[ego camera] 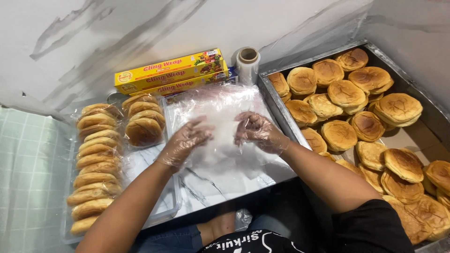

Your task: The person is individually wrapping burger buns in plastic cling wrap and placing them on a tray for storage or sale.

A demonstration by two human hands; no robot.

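Observation:
Both my hands wear thin clear plastic gloves. My left hand [185,140] and my right hand [258,131] rest on a sheet of clear cling film [220,103] spread over the marble counter [220,185], fingertips pinching its middle from either side. The film covers the counter between a clear tray [168,206] on my left and a metal tray [272,100] on my right. No bun lies on the film.
Wrapped buns [96,164] lie in rows on the clear tray. The metal tray holds several loose golden buns [347,93]. Behind the film are yellow cling wrap boxes [171,72] and a film roll [247,63]. A white wall stands behind.

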